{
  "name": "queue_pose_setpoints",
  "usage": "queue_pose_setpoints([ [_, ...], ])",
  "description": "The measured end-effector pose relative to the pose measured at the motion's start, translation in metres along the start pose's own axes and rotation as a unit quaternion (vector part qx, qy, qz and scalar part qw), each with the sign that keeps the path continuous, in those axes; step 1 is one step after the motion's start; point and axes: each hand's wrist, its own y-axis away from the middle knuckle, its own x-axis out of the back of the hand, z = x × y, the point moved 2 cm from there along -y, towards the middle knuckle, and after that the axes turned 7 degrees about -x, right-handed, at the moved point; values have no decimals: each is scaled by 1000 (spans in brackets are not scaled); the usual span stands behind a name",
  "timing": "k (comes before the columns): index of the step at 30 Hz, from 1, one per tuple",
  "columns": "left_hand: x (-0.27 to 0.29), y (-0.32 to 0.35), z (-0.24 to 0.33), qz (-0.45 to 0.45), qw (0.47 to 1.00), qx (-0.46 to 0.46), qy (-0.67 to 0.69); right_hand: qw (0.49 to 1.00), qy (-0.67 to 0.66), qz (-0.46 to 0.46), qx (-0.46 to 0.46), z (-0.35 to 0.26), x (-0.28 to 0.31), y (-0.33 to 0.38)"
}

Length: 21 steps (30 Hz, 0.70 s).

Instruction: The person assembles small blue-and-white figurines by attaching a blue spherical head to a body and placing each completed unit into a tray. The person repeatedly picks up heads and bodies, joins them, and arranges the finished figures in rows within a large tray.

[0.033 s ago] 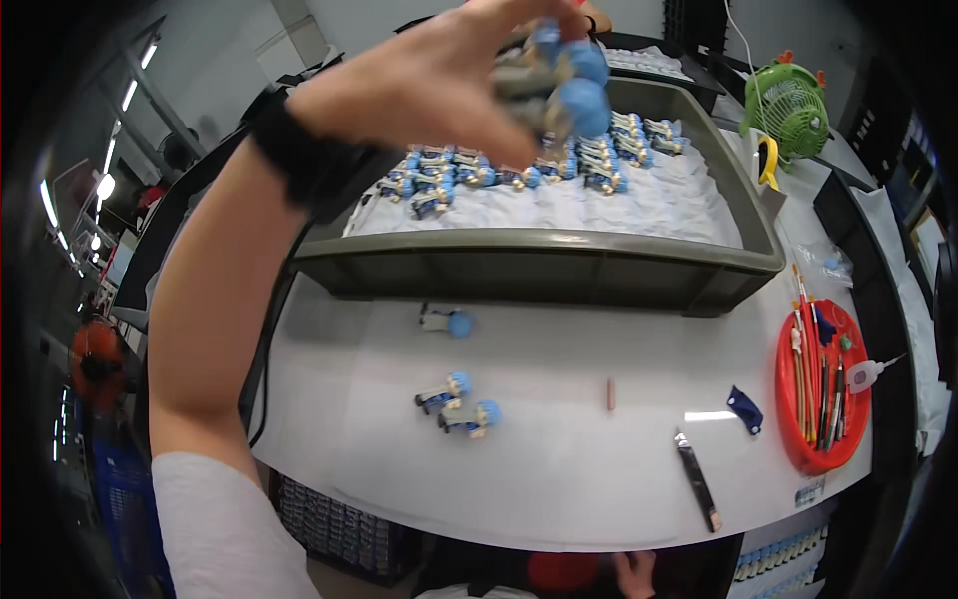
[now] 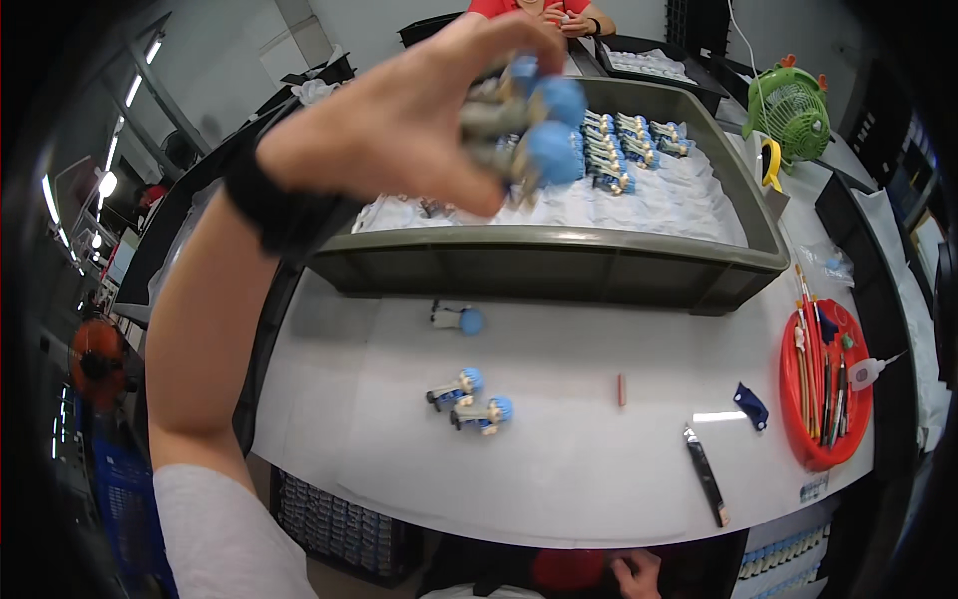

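Observation:
Raised over the tray, my left hand (image 2: 399, 125) is closed around several small figurines (image 2: 551, 152) with round light-blue heads and greyish bodies, blurred by motion. Behind and below it, the large olive-grey tray (image 2: 559, 270) has a white cloth lining and rows of similar figurines (image 2: 609, 160). On the white table (image 2: 559, 469), two figurines (image 2: 481, 411) lie close together, and another piece (image 2: 457, 319) with a blue head lies nearer the tray. Low at the bottom edge, partly cut off, my right hand (image 2: 639, 576) rests with its fingers apart and nothing visible in them.
To the right are a red oval basket (image 2: 790, 399) of brushes and tools, a dark-handled knife (image 2: 706, 474), a navy scrap (image 2: 750, 406) and a small pinkish stick (image 2: 621, 389). A green fan (image 2: 788, 110) stands back right. Across the tray sits a person in red (image 2: 499, 8).
My left hand has shifted left and a little nearer with the figurines, uncovering the co-worker's hands. The table's contents sit slightly farther right in view. My right hand shows a little more.

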Motion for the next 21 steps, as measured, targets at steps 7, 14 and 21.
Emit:
queue_pose_setpoints([
  [7,-52,196,49,-110,981,160,5,976,4,58,207,-140,-20,-40],
  [14,-110,227,12,-202,937,284,14,980,80,165,74,-142,-62,-101],
  [21,-121,215,19,-151,951,270,-2,980,59,181,58,-135,-74,-100],
])
